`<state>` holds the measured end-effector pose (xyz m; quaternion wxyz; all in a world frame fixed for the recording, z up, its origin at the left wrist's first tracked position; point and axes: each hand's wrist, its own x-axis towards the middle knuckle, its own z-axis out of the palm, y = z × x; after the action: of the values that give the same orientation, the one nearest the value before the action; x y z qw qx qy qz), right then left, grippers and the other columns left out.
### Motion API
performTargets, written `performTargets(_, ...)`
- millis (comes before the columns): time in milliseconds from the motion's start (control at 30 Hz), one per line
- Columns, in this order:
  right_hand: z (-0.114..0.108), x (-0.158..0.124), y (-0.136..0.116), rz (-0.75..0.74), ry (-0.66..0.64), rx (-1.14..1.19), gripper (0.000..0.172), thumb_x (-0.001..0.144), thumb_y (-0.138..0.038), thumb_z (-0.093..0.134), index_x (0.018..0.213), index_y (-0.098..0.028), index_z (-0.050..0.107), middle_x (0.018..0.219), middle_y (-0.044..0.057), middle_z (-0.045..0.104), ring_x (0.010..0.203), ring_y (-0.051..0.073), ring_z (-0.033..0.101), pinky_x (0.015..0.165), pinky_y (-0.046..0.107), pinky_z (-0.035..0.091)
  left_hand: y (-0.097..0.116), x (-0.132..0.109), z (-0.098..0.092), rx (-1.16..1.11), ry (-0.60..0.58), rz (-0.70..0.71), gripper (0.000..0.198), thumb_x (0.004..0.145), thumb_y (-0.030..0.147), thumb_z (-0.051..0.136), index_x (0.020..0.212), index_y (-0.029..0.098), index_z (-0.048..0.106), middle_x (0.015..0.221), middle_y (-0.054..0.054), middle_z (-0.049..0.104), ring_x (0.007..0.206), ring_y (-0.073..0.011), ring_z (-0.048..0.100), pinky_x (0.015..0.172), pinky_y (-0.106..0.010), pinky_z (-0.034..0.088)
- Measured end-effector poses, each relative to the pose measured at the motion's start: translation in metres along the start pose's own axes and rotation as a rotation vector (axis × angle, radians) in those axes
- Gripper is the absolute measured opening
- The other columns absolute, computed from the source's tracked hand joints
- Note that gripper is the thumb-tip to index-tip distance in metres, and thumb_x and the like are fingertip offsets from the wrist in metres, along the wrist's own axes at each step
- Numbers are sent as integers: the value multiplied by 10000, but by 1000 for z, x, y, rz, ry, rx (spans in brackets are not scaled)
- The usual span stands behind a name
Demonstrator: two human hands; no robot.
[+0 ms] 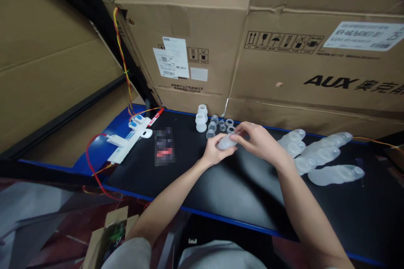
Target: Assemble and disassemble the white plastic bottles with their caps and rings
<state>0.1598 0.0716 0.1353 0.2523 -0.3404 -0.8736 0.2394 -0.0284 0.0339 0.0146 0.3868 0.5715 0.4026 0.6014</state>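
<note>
Where the black tabletop [249, 185] reaches its left end, a white power strip [128, 145] lies slantwise, with plugs [118, 140] seated in it and a red cable [87, 155] looping off toward the near edge. A red marker [157, 117] sits just beside its far end, and a pixelated item [164, 147] (too blocky to make out) lies a little to the right. Next come two white bulging containers [201, 124], upright near the cardboard wall [205, 21]. Beside these, small clear cups [212, 126] and rings [229, 122] form a loose cluster. Just in front of that cluster, between the two hands, is a frosted piece. The left hand [215, 152] is closed around this frosted piece [224, 143], thumb along its near side. The right hand [254, 136] brings thumb and fingers to its right end; whether they pinch it or merely touch it, I cannot tell. Farther right, frosted bottles [334, 175] lie on their sides in a group, narrow ends pointing right.
</note>
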Motion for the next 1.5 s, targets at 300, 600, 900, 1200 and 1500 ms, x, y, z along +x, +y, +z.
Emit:
performTargets(300, -1, 3, 7, -173, -36, 100, 207, 987, -158, 573, 1015, -223, 767, 1020, 79, 757, 889, 225, 705, 822, 353, 553, 1, -2, -1, -47, -90, -53, 483, 770, 535, 882, 994, 130, 747, 751, -9, 663, 611, -113, 521, 582, -242, 425)
performTargets(600, 50, 21, 39, 136, 250, 803, 279, 949, -492, 723, 955, -214, 710, 877, 45, 714, 735, 192, 651, 748, 353, 579, -4, -5, -1, -13, 58, 10, 447, 788, 526, 856, 1003, 150, 747, 733, -4, 667, 594, -131, 582, 575, -255, 469)
performTargets(900, 109, 19, 82, 212, 350, -90, 466, 934, -406, 729, 1344, -193, 665, 1089, 130, 800, 1038, 341, 657, 1008, 525, 473, -17, 8, -22, -120, 433, 75, 528, 841, 623, 803, 1076, 165, 684, 825, -47, 740, 646, -191, 711, 621, -303, 594)
performTargets(1200, 106, 17, 71, 110, 374, -106, 366, 1074, -390, 563, 1386, -214, 639, 1350, 158, 734, 1206, 347, 625, 1062, 510, 465, -19, 9, -23, 41, 405, 65, 506, 852, 614, 786, 1048, 156, 702, 807, -35, 721, 647, -185, 690, 645, -297, 586)
performTargets(1500, 49, 17, 26, -19, 269, 260, 293, 961, -518, 775, 979, -225, 776, 943, 38, 796, 756, 182, 686, 748, 322, 557, -9, 5, -19, 410, 173, 136, 391, 829, 429, 827, 1144, 207, 755, 1031, -58, 814, 833, -212, 748, 823, -309, 589)
